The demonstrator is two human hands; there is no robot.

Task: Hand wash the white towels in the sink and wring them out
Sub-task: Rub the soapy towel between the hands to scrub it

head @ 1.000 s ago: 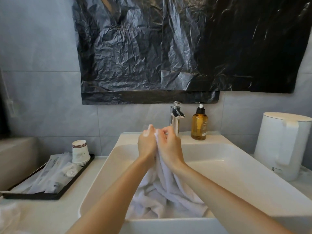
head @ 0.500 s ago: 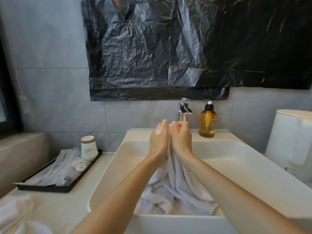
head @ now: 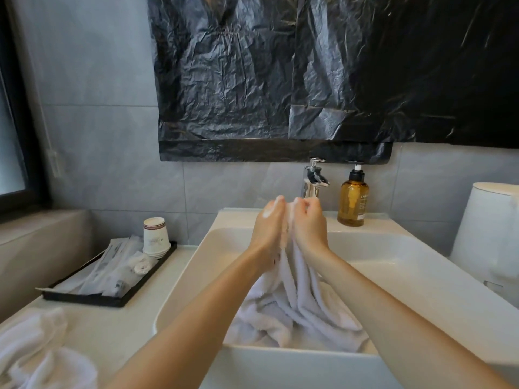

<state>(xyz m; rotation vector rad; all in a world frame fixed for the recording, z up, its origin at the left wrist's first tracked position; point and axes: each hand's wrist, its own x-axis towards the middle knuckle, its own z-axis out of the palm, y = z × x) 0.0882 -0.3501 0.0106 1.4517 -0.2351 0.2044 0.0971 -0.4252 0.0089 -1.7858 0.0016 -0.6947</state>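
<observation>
- Both hands are raised over the basin, side by side. The left hand (head: 268,228) has its fingers curled round a bunched fold of the towel (head: 297,304). The right hand (head: 309,224) grasps the neighbouring fold the same way. White foam sits on the left fingertips.
- I read this as scrubbing: 2 gathered folds are held close so cloth rubs on cloth. They are kept above the sink (head: 421,276) so drips fall back in.
- The towel hangs from the hands, and its lower part is heaped on the sink floor toward the near wall. I cannot tell whether water stands in the basin.
- No twist shows in the cloth, so I judge wringing not yet begun.
- Edges: the faucet (head: 314,178) stands just behind the knuckles, with the soap bottle (head: 353,200) just right of it on the back ledge. Room is tightest there.
- Open room: the basin is wide on both sides of the forearms, more so on the right.
- On the counter (head: 118,332) at left, well apart, is a black tray (head: 112,300) with paper cups (head: 156,234) and packets.
- A second white cloth (head: 36,349) lies at the near left corner. A white kettle (head: 488,234) stands right of the sink.
- My judgement: strokes are safest up-down or toward me, not forward.
</observation>
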